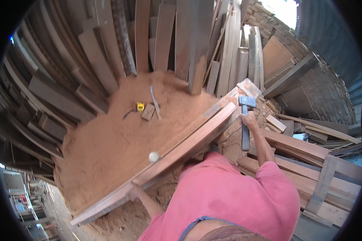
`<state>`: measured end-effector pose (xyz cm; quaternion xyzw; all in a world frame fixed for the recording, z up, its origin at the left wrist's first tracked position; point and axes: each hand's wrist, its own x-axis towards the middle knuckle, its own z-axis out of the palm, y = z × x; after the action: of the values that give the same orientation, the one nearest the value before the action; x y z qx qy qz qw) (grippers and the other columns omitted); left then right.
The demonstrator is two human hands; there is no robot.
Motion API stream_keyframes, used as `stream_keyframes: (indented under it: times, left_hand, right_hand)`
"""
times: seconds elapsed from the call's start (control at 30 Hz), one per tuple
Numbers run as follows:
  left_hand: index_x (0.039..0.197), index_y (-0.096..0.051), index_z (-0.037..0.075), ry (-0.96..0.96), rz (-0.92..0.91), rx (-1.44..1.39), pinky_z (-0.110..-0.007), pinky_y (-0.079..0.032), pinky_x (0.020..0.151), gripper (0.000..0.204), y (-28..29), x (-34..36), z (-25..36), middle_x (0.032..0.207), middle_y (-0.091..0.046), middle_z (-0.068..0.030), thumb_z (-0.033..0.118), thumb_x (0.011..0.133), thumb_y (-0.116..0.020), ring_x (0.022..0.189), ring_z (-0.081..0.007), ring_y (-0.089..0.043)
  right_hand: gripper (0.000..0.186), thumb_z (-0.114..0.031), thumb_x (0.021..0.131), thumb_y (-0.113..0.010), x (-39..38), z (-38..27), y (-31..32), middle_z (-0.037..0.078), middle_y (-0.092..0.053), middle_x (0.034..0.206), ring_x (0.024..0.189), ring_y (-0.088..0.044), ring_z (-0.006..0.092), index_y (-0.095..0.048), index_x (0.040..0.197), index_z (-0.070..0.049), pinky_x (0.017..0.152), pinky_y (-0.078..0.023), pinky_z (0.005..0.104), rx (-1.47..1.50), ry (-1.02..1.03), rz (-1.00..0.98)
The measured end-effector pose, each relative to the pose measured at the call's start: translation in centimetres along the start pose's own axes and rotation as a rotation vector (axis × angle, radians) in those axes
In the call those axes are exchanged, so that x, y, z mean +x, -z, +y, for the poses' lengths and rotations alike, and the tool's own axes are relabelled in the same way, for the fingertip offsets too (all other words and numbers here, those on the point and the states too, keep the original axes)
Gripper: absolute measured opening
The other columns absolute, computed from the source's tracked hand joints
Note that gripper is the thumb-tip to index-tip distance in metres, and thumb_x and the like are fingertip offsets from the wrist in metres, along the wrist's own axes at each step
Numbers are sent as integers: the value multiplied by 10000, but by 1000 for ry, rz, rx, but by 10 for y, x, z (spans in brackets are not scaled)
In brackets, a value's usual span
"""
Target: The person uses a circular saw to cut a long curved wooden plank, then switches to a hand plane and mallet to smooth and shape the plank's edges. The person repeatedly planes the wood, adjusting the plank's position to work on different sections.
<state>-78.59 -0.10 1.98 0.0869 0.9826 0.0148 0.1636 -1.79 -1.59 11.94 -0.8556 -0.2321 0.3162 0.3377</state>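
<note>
My right hand (248, 119) grips a long, dark blue-grey tool (245, 102) with a broad squared head, like a mallet, above the far end of a long pale wooden beam (193, 142). My left hand (134, 192) holds the beam lower down, toward its near-left end. The beam lies diagonally on a sawdust-covered surface (108, 156), along a second board (217, 106). A small white round object (154, 157) sits beside the beam. Farther back lie a yellow tape measure (140, 106), a small wood block (148, 112) and a thin pale strip (156, 102).
Many planks (163, 38) stand upright around the back and left. Stacked boards (293, 146) and offcuts (274, 122) lie to the right, below a brick wall (330, 92) and corrugated sheeting (326, 28). Cluttered shelving or debris (28, 201) shows at the lower left.
</note>
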Motion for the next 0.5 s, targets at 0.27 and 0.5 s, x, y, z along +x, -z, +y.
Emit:
stream_keyframes:
  times: [0.27,0.5]
  left_hand:
    - [1600,-231,97,229,-640,-1239,-542,-447,1088,746,-22,-53,18,1628,-330,-132,479,1011,-484,1422,-370,-412]
    - [1561,-253,23,220,-464,-1412,-525,-491,1050,765,-40,-67,16,1545,-402,-190,404,982,-577,1329,-373,-494]
  right_hand:
    - [518,-391,822,-749,138,44,-15,295,-661,1175,1110,-647,380,-689,1058,67,957,-519,444,-516,256,83]
    - [487,-396,872,-682,177,103,-63,291,-669,1168,1122,-625,440,-678,1101,34,962,-516,463,-704,185,-132]
